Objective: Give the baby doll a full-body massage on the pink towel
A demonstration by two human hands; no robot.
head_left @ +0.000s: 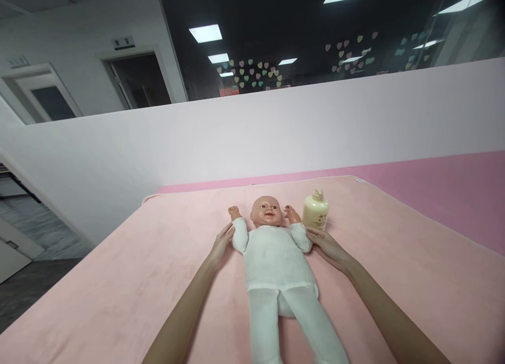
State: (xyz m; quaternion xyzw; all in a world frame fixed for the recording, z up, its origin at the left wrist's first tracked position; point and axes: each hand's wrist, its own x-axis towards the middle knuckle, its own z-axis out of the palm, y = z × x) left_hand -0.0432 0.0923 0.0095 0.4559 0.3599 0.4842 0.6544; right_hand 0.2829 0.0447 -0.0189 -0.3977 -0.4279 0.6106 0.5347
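A baby doll [276,253] in a white long-sleeved top and white trousers lies on its back on a pink blanket [118,280], arms bent up beside its head. Against the doll's sleeve on the left side of the view rests my left hand [221,244], its fingers stretched out. My right hand [327,245] touches the other sleeve near the elbow, fingers extended too. Just beyond my right fingers stands a cream-coloured pump bottle [315,210] with dark print, upright beside the doll's raised hand. The doll's feet are cut off by the lower edge of the view.
Behind the padded surface runs a low white wall [252,138], with a pink band [453,190] along its base on the right. Above it is a dark window with heart stickers [252,72]. Doors and a dark floor [35,280] lie to the left.
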